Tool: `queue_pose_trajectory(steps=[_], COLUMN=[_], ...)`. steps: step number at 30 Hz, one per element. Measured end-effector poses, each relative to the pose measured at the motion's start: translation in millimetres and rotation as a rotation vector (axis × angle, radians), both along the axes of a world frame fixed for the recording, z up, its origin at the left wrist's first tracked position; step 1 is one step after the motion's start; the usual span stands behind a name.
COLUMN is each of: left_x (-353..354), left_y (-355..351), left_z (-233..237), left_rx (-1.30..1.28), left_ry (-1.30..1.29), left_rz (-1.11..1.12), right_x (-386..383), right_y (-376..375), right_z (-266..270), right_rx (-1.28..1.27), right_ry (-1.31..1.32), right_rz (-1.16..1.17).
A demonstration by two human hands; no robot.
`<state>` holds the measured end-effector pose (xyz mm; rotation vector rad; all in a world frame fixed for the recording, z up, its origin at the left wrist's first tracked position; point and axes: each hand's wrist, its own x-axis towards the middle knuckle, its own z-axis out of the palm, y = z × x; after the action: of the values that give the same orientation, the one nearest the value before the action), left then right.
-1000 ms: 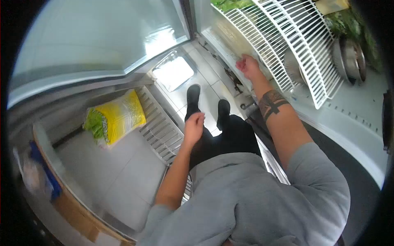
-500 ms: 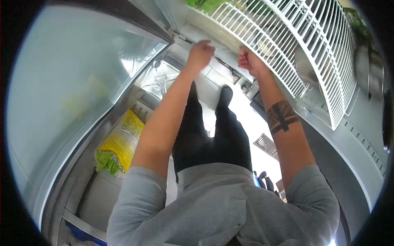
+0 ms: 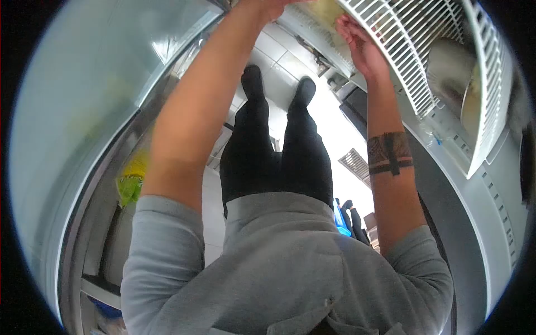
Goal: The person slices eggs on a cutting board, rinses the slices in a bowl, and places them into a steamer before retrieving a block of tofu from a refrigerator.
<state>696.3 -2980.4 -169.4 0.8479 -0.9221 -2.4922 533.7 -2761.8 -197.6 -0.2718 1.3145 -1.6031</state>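
Observation:
My left hand (image 3: 273, 8) reaches up to the top edge of the view, where most of its fingers are cut off. Close to it is something yellowish (image 3: 326, 11) by the front of a white wire shelf (image 3: 385, 33). Palm partly showing, my right hand (image 3: 362, 50) is raised under the shelf's front edge. Its fingers are loosely bent and apart, with the tips right beside the wire rim and nothing visible in them.
A glass door (image 3: 84, 111) stands swung out on the left. Below it lies a yellow and green bag (image 3: 132, 176). Metal vessels (image 3: 449, 67) show through the shelf wires. Tiled floor (image 3: 276, 58) is under my feet, and another person's legs (image 3: 353, 220) appear lower right.
Both hands have moved up, the left one to the frame's top edge. My right hand's fingers have uncurled somewhat. The view has shifted, and my left arm now covers more of the bag.

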Motion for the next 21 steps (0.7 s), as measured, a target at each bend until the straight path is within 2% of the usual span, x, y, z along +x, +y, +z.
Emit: queue_pose_trajectory(steps=[2,3,5,6,7,8,9,10,12,13,15,16,20,21], left_x=[4,5,14,20,24,26,26,25,25,26,32,33,33,31], left_y=[-7,-12,-19,-29,-35,-37,-38,-38,-39,-39,-37,-36,-43,-42], left_z=[-4,-5,-19,-32,-45,-50,-52,-53,-53,-52,-55,-55,-65,-66], left_rx=[0.02,0.03,-0.04,-0.174,-0.309,-0.315,-0.225,-0.134,-0.124,-0.112,-0.144,-0.177,-0.237,-0.253], left_ry=[-0.035,-0.061,-0.163,-0.14,-0.117,-0.119,-0.114,-0.108,-0.109,-0.114,-0.067,-0.019,0.015,0.018], left_rz=[-0.035,-0.075,-0.069,-0.071,-0.075,-0.068,0.034,0.134,0.114,0.085,0.08,0.068,0.038,0.038], right_x=[13,16,20,22,17,5,-1,-2,3,1,-4,-5,-19,-18], right_y=[-12,-16,-31,-37,-49,-64,-78,-85,-100,-107,-117,-115,-117,-116], right_z=[-7,-15,-31,-43,-54,-74,-84,-93,-99,-99,-93,-91,-104,-98], right_rx=[0.182,0.183,0.365,0.32,0.313,0.658,1.015,1.008,0.603,0.596,0.711,0.638,0.661,0.697], right_ry=[0.176,0.175,0.593,0.818,0.817,1.083,1.333,1.342,1.538,1.544,1.716,1.662,1.601,1.505], right_rz=[0.01,0.017,0.274,0.299,0.303,0.634,0.968,0.967,0.308,0.313,0.45,0.324,0.375,0.335])
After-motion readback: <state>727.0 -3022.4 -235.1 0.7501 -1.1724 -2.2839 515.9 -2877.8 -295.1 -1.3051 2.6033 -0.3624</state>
